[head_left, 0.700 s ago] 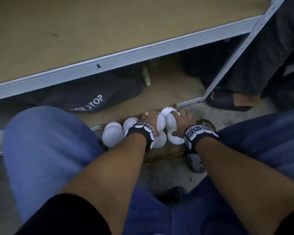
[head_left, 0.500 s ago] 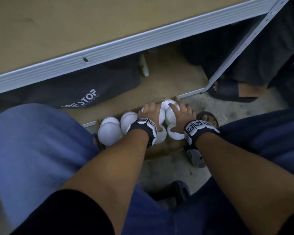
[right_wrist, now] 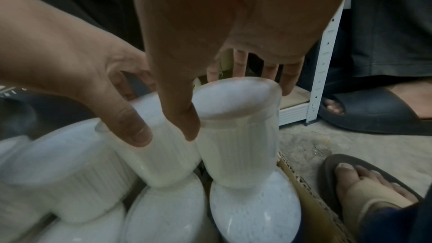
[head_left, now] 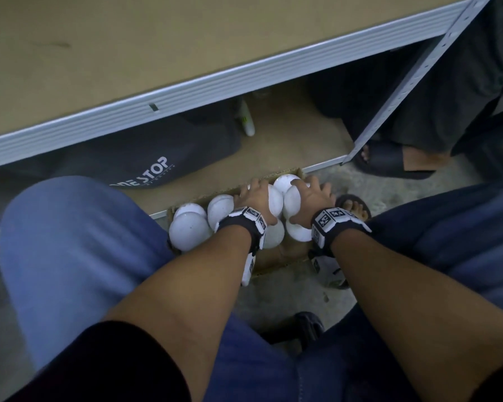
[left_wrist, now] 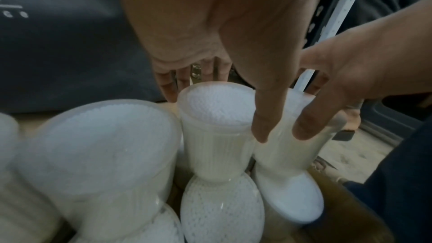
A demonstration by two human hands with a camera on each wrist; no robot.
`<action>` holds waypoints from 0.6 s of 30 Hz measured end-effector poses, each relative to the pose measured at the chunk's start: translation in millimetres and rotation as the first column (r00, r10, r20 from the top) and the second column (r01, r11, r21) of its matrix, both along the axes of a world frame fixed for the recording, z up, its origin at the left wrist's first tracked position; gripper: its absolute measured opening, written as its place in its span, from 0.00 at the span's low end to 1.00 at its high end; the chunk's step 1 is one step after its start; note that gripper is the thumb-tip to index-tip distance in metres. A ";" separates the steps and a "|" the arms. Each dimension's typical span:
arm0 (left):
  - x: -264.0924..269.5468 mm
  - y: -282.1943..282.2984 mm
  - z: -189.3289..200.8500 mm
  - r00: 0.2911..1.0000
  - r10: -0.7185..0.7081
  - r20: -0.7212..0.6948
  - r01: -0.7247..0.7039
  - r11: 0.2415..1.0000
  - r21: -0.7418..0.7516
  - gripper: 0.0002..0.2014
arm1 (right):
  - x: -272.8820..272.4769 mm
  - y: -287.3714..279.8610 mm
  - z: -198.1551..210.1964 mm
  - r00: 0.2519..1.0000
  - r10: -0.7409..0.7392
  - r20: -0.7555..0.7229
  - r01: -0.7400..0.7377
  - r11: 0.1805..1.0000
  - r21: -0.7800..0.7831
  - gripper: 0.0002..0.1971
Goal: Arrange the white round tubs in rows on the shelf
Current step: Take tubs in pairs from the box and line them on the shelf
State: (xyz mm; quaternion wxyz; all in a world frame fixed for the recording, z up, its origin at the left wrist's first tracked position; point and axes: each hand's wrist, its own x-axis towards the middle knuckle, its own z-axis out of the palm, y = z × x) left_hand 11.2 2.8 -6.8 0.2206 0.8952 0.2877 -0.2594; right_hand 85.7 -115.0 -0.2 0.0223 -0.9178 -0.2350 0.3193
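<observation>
Several white round tubs (head_left: 190, 230) stand stacked in a cardboard box (head_left: 282, 258) on the floor between my knees. My left hand (head_left: 257, 195) reaches down over one top tub (left_wrist: 217, 127), with the thumb on its near side and the fingers (left_wrist: 168, 84) curled behind its rim. Beside it, my right hand (head_left: 310, 192) grips the neighbouring top tub (right_wrist: 238, 136) the same way, thumb in front and fingers (right_wrist: 287, 78) behind. Both tubs still sit on the tubs beneath them. The shelf's tan upper board (head_left: 128, 53) and lower board (head_left: 288, 146) hold no tubs.
On the lower board lie a dark bag (head_left: 145, 158) printed "ONE STOP" and a small white bottle (head_left: 247, 123). A white metal upright (head_left: 404, 88) stands at the shelf's right corner. Another person's slippered foot (head_left: 389, 161) is behind it. My sandalled foot (head_left: 352, 207) is right of the box.
Both hands stay in the box and have settled lower around the two top tubs. My head has shifted a little, so the shelf sits differently in view.
</observation>
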 end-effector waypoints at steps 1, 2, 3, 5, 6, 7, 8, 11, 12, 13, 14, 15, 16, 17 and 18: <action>0.0 0.2 5.3 1.000 0.004 0.010 -0.004 1.000 -0.004 0.49 | -0.6 -0.3 4.9 1.000 -0.001 0.004 0.001 1.000 0.003 0.42; 0.1 0.3 10.8 1.000 0.005 0.023 -0.005 1.000 -0.012 0.49 | -1.1 -0.8 10.1 1.000 -0.004 0.008 0.004 1.000 0.009 0.42; 0.4 0.5 16.6 0.999 0.009 0.037 -0.008 1.000 -0.025 0.49 | -1.1 -1.4 16.1 1.000 -0.006 0.013 0.005 1.000 0.016 0.42; 0.9 0.4 29.6 0.997 0.014 0.072 -0.011 0.999 -0.043 0.48 | -0.9 -0.9 30.3 1.000 -0.003 0.027 0.002 1.000 0.019 0.41; 0.7 0.2 36.0 0.996 0.017 0.090 -0.013 0.999 -0.045 0.47 | -0.9 -0.7 37.8 0.999 0.004 0.036 -0.004 1.000 0.018 0.40; 0.0 0.2 42.5 0.994 0.018 0.109 -0.013 0.999 -0.043 0.46 | -1.3 -0.3 44.8 0.999 0.010 0.045 -0.010 1.000 0.018 0.39; -1.1 0.6 48.9 0.992 0.018 0.128 -0.013 0.999 -0.039 0.45 | -1.8 -0.3 52.1 0.998 0.014 0.055 -0.015 1.000 0.024 0.38; -6.8 2.0 69.2 0.982 0.018 0.189 -0.015 1.000 -0.019 0.44 | -4.4 -1.9 72.8 0.997 0.014 0.079 -0.018 0.998 0.054 0.41; -8.7 2.8 76.1 0.978 0.014 0.207 -0.013 1.000 -0.007 0.44 | -5.3 -2.2 80.1 0.996 0.013 0.084 -0.019 0.998 0.062 0.42; -10.5 3.5 83.4 0.976 0.009 0.218 -0.011 1.000 0.006 0.44 | -6.3 -2.5 87.7 0.996 0.016 0.090 -0.023 0.997 0.072 0.44; -11.9 4.5 91.6 0.974 0.003 0.226 -0.007 1.000 0.016 0.45 | -7.1 -2.7 96.0 0.995 0.021 0.098 -0.029 0.996 0.078 0.44; -13.2 5.8 100.8 0.973 -0.005 0.233 0.000 1.000 0.022 0.45 | -7.8 -3.1 105.0 0.994 0.026 0.107 -0.035 0.996 0.082 0.44; -14.6 7.4 110.6 0.971 -0.017 0.239 0.011 1.000 0.025 0.46 | -8.3 -4.0 114.6 0.993 0.028 0.116 -0.038 0.996 0.085 0.44; -15.9 9.2 121.0 0.968 -0.031 0.248 0.026 0.999 0.026 0.46 | -8.4 -5.0 123.8 0.992 0.028 0.123 -0.039 0.995 0.093 0.43; -17.6 11.2 131.1 0.966 -0.045 0.255 0.040 0.999 0.027 0.45 | -8.5 -6.2 132.1 0.992 0.027 0.125 -0.040 0.994 0.104 0.42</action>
